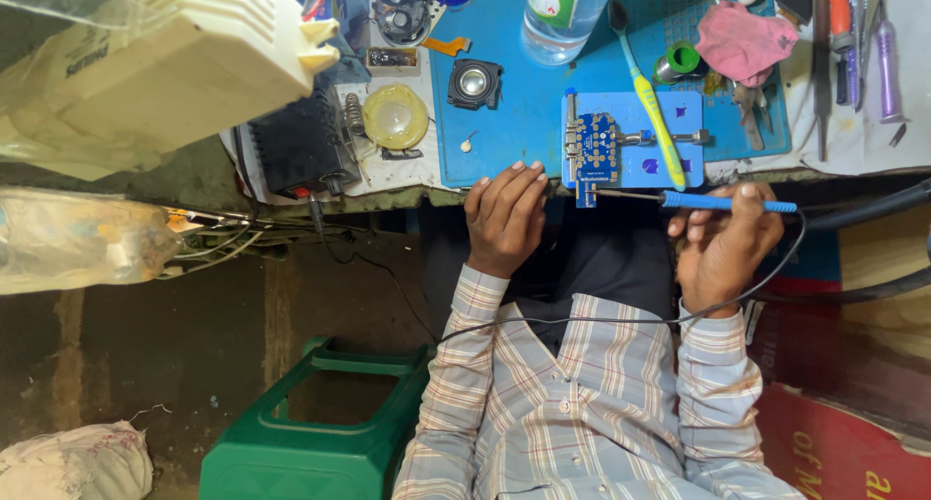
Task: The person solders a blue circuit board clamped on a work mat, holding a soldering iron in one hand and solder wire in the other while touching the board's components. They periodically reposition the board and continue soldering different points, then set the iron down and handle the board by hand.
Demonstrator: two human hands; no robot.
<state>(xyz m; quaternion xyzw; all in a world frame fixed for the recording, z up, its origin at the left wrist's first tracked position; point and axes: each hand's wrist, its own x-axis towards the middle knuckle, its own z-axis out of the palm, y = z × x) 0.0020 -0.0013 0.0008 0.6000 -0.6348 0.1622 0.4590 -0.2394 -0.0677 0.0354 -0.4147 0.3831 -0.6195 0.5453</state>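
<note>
A blue mat (pixel 524 122) is covering the bench top, and everything else is lying around it. A cream casing (pixel 184 54) is sitting well off its left side, and a green stool (pixel 310 432) is standing below it on the floor. On the mat's front edge a blue holder (pixel 669 161) is clamping a small blue board (pixel 593 151), with a yellow toothbrush (pixel 650 102) lying across the holder. A pink cloth (pixel 742 39) is resting on the mat's far right corner, and a small speaker (pixel 474 83) is sitting at its left part.

The right hand (pixel 722 253) is gripping a blue-handled iron (pixel 718 202), fingers curled shut round the handle, its tip touching the board's lower edge.

The left hand (pixel 504 219) is resting at the mat's front edge just left of the board, fingers together and bent, holding nothing.
</note>
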